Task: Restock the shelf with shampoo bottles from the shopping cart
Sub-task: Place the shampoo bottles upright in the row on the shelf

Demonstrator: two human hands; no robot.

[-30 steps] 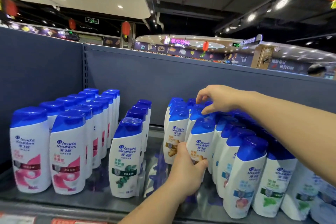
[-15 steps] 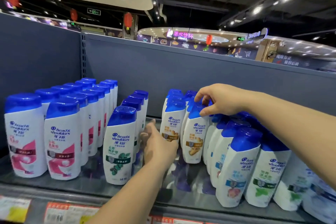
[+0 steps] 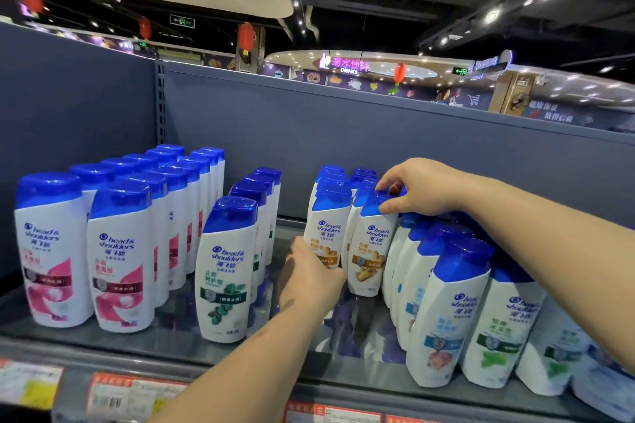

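Steadying the front ginger-label bottle (image 3: pixel 369 247) by its blue cap with the right hand (image 3: pixel 421 187), grip closed on that cap, while the left hand (image 3: pixel 307 278) cups the base of the neighbouring ginger bottle (image 3: pixel 326 233), fingers curled loosely round it. Squaring both upright on the shelf (image 3: pixel 178 347), just right of the green-label row (image 3: pixel 226 271), labels forward, without nudging the leaning blue-label bottles (image 3: pixel 443 312) further right.

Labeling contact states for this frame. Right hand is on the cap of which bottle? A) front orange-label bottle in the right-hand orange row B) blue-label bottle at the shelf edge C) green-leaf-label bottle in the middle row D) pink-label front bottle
A: the right hand pinches the blue cap of the orange-label bottle, while the left hand is low against the neighbouring orange-label bottle.
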